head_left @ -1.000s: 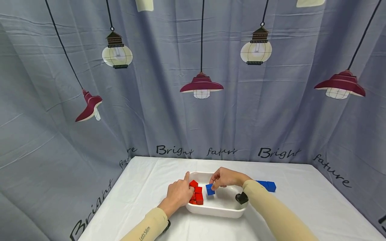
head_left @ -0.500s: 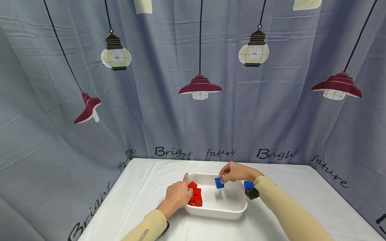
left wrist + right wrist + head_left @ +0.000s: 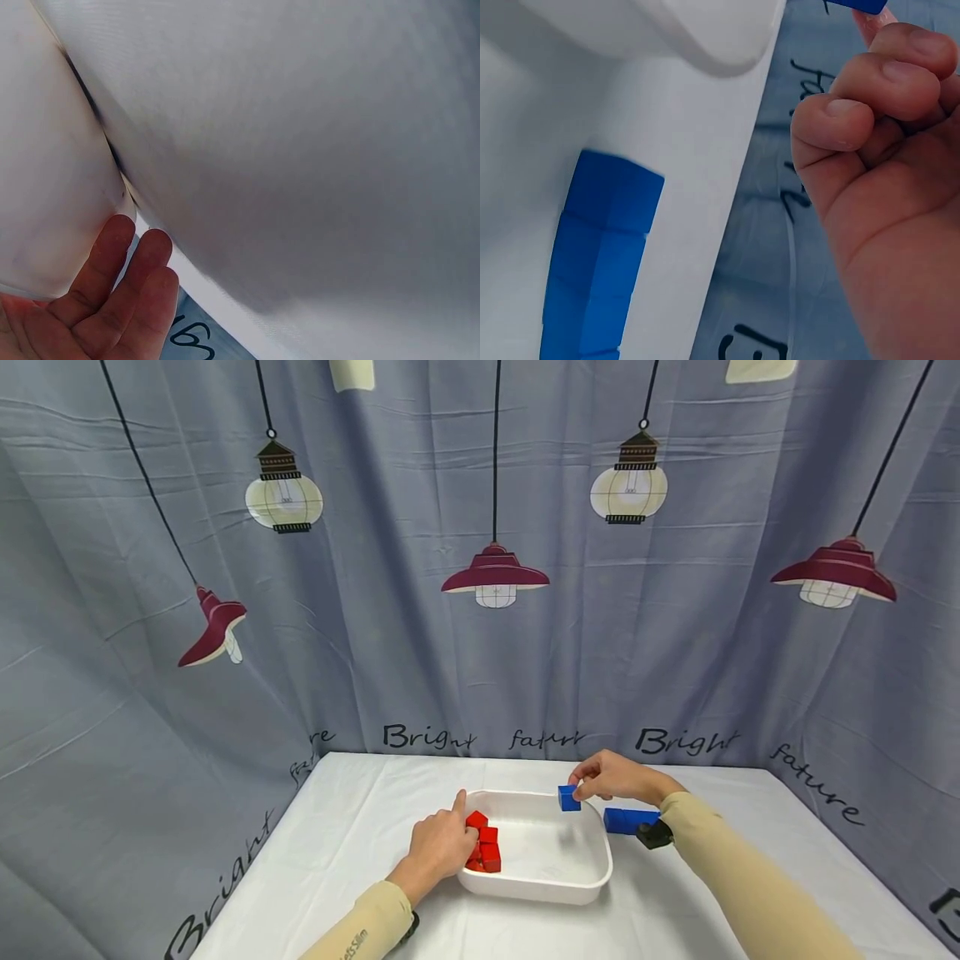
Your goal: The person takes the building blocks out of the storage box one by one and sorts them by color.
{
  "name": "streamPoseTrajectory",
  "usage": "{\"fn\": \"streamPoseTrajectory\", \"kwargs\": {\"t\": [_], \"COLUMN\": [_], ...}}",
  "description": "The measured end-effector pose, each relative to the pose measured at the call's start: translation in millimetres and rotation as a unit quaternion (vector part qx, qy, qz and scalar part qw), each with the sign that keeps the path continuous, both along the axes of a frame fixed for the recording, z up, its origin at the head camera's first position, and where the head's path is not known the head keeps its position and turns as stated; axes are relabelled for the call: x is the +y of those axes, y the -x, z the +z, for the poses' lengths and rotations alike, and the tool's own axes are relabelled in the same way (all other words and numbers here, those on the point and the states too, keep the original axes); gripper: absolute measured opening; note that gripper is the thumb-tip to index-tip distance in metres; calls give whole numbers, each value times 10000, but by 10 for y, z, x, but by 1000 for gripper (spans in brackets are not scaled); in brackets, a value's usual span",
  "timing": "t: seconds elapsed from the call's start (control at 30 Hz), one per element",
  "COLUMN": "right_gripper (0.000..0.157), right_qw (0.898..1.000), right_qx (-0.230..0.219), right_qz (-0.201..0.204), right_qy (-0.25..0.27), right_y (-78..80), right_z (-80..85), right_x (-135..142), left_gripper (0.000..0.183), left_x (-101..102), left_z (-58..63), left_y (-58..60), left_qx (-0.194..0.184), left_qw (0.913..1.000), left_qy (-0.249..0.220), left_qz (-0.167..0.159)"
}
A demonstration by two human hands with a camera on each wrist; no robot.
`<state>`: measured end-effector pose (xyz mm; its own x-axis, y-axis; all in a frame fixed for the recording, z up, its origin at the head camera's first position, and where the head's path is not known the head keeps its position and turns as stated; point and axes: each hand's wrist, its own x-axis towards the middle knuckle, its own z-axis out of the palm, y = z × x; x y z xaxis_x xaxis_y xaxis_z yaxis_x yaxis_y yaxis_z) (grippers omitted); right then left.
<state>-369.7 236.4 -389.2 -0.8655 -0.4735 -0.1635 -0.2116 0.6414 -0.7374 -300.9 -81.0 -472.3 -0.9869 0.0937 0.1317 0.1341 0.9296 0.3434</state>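
Red cubes: a cluster of red cubes (image 3: 490,853) sits at the left end of the white tray (image 3: 528,891); part of it is hidden by a hand, so the count cannot be told.
Blue row: several blue cubes (image 3: 604,255) stand end to end on the tabletop (image 3: 375,818), just right of the tray and outside it.
Lifted cube: one blue cube (image 3: 568,798) is up at the tray's far right corner, resting on no surface; whether it is over the inside or just past the rim cannot be told.
Right hand: the right hand (image 3: 617,777) pinches that single cube between thumb and fingertips; its other fingers are bent in.
Left hand: the left hand (image 3: 440,842) holds the tray's left wall, thumb inside by the red cubes, index finger pointing along the rim, the rest outside.
Progress: the work looks partway; the two colours already lie apart, red inside and blue outside.
Left undone: the lifted cube is not yet set down.
Surface: a white, lightly creased cover spreads under the tray and the row.
Room: a grey-blue curtain (image 3: 405,643) hangs around, printed with dark red lamps (image 3: 495,568), pale lanterns (image 3: 628,492) and black lettering (image 3: 427,737).
Sleeves: both are pale yellow, a black wrist device (image 3: 655,834) showing at the right cuff.
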Motion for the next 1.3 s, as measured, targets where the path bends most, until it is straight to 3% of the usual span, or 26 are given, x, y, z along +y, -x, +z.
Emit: {"fn": "streamPoseTrajectory", "kwargs": {"t": [0.4, 0.53, 1.0, 1.3], "right_gripper": [35, 37, 45, 50], "right_qw": [9966, 9943, 9925, 9897], "right_qx": [215, 383, 405, 566], "right_qz": [-794, -993, -1157, -1306], "right_qy": [-16, -21, 17, -128], "right_y": [-5, 34, -36, -93], "right_z": [3, 3, -3, -111], "right_x": [322, 507, 938, 1167], "left_gripper": [68, 67, 68, 67], "left_x": [23, 40, -3, -4], "left_z": [-10, 7, 2, -1], "left_y": [-18, 10, 23, 21], "left_qx": [-48, 153, 108, 75], "left_qw": [10000, 9997, 9996, 9997], "left_qy": [6, 57, 226, 206], "left_qz": [-63, -164, -88, -81]}}
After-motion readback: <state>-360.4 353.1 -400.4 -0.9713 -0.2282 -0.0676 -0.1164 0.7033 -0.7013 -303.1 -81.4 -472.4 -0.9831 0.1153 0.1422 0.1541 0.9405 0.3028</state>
